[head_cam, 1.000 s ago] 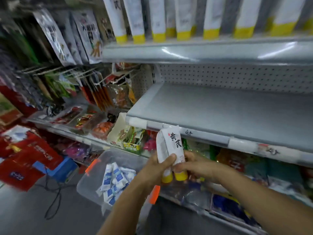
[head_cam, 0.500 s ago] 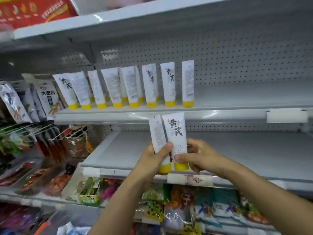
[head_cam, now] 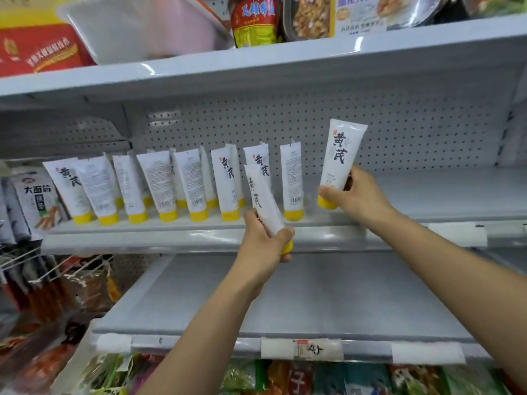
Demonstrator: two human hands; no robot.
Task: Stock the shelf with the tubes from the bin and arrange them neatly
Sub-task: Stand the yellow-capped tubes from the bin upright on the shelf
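Head: right tube (head_cam: pixel 340 163) upright, cap (head_cam: pixel 326 203) down

1. A grey top shelf (head_cam: pixel 285 61) is seen across the upper frame. Carried on it are a red box (head_cam: pixel 37 49) at upper left, a white tub (head_cam: pixel 142 29) beside it, a red-and-yellow packet (head_cam: pixel 253 21) and printed food packs (head_cam: pixel 356 12) toward the upper right.
2. On the middle shelf (head_cam: pixel 427 195), a row of white tubes (head_cam: pixel 159 186) is stood on yellow caps from left to centre, several of them tilted.
3. A lower shelf (head_cam: pixel 313 295) is shown at lower centre. Paper labels (head_cam: pixel 316 349) are stuck along its front edge.
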